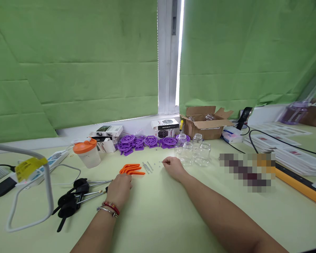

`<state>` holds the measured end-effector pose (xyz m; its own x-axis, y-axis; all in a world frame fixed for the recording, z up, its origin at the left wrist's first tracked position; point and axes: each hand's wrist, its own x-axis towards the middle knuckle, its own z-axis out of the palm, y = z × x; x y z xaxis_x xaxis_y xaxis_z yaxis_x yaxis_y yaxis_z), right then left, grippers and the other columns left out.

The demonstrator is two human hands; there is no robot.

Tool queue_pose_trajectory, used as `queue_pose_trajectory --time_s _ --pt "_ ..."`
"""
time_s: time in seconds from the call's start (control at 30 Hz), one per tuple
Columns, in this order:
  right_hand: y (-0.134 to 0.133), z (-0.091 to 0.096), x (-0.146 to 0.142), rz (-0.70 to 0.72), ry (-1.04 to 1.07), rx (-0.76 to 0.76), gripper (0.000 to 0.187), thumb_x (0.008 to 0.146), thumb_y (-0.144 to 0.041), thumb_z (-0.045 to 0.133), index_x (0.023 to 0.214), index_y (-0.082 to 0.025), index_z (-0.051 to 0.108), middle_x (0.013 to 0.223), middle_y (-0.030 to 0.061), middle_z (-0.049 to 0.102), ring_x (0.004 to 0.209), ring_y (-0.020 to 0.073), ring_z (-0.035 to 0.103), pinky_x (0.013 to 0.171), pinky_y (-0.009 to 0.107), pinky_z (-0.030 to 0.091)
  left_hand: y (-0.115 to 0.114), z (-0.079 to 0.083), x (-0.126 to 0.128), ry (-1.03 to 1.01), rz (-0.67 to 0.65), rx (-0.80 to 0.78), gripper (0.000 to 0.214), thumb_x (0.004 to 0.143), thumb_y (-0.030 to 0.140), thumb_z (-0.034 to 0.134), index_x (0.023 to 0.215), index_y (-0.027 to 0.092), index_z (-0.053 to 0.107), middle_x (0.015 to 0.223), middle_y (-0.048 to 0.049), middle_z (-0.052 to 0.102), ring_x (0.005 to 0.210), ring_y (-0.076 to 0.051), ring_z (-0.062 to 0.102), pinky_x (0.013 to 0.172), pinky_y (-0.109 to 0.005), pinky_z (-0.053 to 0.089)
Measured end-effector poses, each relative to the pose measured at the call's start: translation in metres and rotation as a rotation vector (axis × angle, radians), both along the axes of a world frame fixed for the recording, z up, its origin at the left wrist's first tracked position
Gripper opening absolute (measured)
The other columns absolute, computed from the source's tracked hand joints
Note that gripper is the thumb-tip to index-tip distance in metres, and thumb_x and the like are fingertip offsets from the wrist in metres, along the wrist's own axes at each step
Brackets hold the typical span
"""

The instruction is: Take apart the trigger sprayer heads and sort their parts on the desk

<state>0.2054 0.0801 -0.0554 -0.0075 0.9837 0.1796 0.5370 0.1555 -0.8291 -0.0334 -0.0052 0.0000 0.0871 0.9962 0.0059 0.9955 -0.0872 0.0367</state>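
Observation:
My left hand (pixel 119 190) rests on the pale green table, fingers curled down over the near end of some orange plastic pieces (pixel 131 169). My right hand (pixel 173 166) lies further right, fingers pinched together over tiny parts beside several thin metal pins (pixel 147 166). Whether the right fingers hold a small part cannot be made out. A row of purple plastic wheels (pixel 144 142) lies behind the pins. Several clear glass jars (pixel 193 151) stand just beyond my right hand.
Black-handled tools (pixel 76 198) lie left of my left hand. An orange-lidded cup (pixel 87 152), a power strip (pixel 48 163), small boxes (pixel 106 131), an open cardboard box (pixel 206 123), stacked white packets (pixel 292 154) and a yellow ruler (pixel 300 184) surround the area. A grey tube frame (pixel 46 182) stands left.

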Motion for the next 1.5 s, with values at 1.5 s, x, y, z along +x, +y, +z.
queue_pose_trajectory --time_s 1.5 --pt "-0.002 -0.001 -0.003 0.047 -0.087 0.077 0.018 0.073 -0.021 0.051 0.075 -0.020 0.069 0.077 0.0025 0.069 0.071 0.0158 0.061 0.069 0.026 0.047 -0.011 -0.017 0.030 -0.255 -0.676 -0.362 0.083 0.078 0.061 0.049 0.144 0.019 0.023 0.152 -0.0154 0.007 0.140 -0.029 0.003 0.112 -0.049 0.009"
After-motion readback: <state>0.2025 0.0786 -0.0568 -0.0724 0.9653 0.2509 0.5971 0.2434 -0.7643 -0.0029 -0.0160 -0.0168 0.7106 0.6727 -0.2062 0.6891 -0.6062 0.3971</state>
